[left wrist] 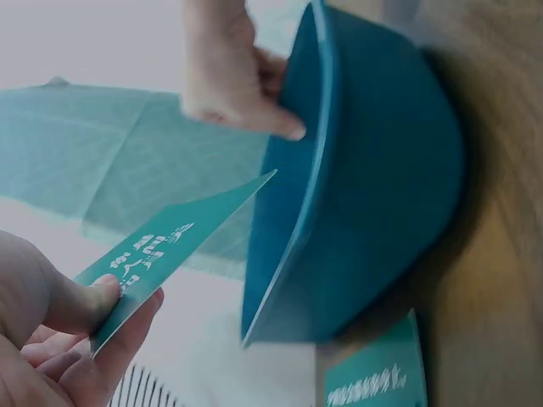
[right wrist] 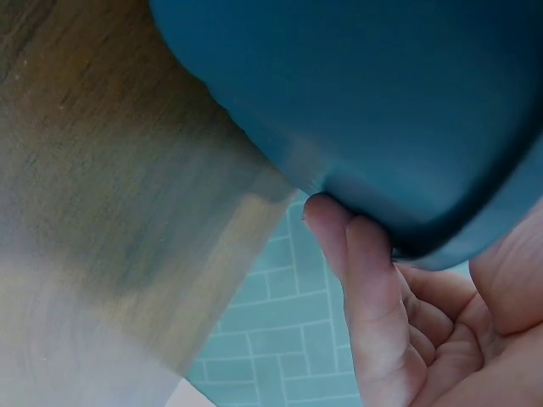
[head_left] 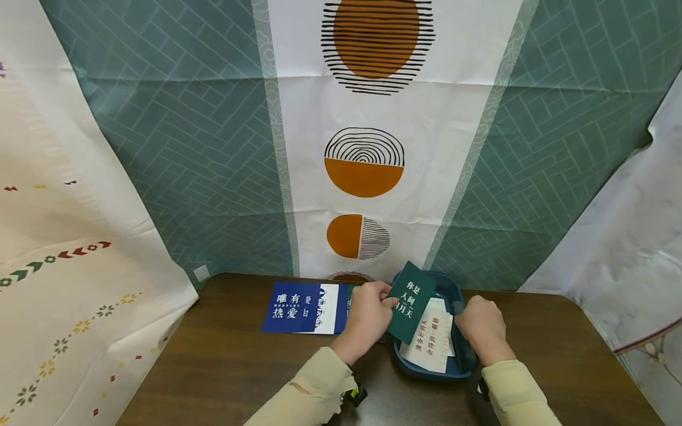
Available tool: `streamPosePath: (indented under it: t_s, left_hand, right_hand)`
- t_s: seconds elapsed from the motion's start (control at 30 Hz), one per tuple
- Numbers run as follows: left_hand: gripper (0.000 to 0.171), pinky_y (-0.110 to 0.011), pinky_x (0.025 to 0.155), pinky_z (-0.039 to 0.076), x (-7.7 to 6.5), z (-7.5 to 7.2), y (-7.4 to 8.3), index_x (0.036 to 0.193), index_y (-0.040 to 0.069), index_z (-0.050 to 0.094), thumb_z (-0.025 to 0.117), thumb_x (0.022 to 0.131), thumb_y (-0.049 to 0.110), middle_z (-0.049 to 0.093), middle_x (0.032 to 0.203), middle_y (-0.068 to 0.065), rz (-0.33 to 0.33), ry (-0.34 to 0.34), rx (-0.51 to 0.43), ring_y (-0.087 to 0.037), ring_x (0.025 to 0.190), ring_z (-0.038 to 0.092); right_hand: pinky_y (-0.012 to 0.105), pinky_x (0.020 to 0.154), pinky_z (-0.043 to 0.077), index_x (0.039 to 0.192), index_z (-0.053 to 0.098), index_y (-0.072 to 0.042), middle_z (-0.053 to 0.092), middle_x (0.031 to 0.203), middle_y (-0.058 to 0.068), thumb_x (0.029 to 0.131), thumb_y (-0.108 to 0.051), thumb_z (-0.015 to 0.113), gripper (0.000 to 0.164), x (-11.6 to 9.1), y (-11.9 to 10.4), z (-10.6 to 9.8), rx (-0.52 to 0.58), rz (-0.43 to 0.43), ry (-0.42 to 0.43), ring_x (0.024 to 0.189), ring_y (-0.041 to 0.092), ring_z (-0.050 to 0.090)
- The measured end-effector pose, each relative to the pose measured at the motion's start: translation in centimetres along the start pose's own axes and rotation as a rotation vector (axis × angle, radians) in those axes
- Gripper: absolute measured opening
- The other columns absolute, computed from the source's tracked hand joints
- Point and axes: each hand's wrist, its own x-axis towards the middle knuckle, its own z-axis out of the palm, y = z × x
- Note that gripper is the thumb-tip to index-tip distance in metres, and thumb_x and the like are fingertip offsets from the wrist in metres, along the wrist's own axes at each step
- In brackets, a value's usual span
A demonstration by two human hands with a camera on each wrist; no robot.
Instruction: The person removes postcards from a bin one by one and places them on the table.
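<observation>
A dark green card (head_left: 411, 302) with white characters is pinched between the thumb and fingers of my left hand (head_left: 370, 317), tilted over the blue plastic basin (head_left: 459, 370). In the left wrist view the card (left wrist: 165, 246) stays apart from the basin wall (left wrist: 390, 170). My right hand (head_left: 482, 328) grips the basin's right rim. Its fingers (right wrist: 369, 288) lie against the outside in the right wrist view, and its thumb reaches inside in the left wrist view. White cards (head_left: 430, 342) with reddish characters lie in the basin.
Left of the basin, overlapping blue cards (head_left: 288, 307), a white card (head_left: 326, 310) and a partly hidden green card lie in a row on the brown wooden table (head_left: 224, 367). A patterned cloth (head_left: 213, 148) hangs behind the table's back edge.
</observation>
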Motion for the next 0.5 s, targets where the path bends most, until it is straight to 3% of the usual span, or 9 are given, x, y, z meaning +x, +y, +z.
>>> streamPosePath:
  t_s: [0.23, 0.5]
  left_hand:
    - [0.018, -0.018, 0.061, 0.047, 0.7, -3.5, -0.9, 0.099, 0.005, 0.068, 0.07, 0.082, 0.012, 0.065, 0.086, 0.0, 0.042, 0.1, -0.005, -0.004, 0.072, 0.059]
    - [0.014, -0.022, 0.051, 0.046, 1.1, -7.4, -2.4, 0.095, 0.008, 0.068, 0.068, 0.085, 0.018, 0.063, 0.077, 0.002, -0.004, 0.196, 0.013, -0.003, 0.058, 0.057]
  right_hand:
    - [0.039, 0.051, 0.045, 0.092, 0.057, 0.011, 0.055, 0.075, 0.017, 0.076, -0.017, 0.066, 0.034, -0.2, 0.2, 0.0, 0.002, -0.011, 0.017, 0.061, 0.027, 0.048]
    - [0.038, 0.049, 0.044, 0.09, 0.056, 0.011, 0.054, 0.072, 0.016, 0.076, -0.016, 0.064, 0.031, -0.3, 0.3, 0.0, 0.014, -0.034, 0.029, 0.059, 0.027, 0.048]
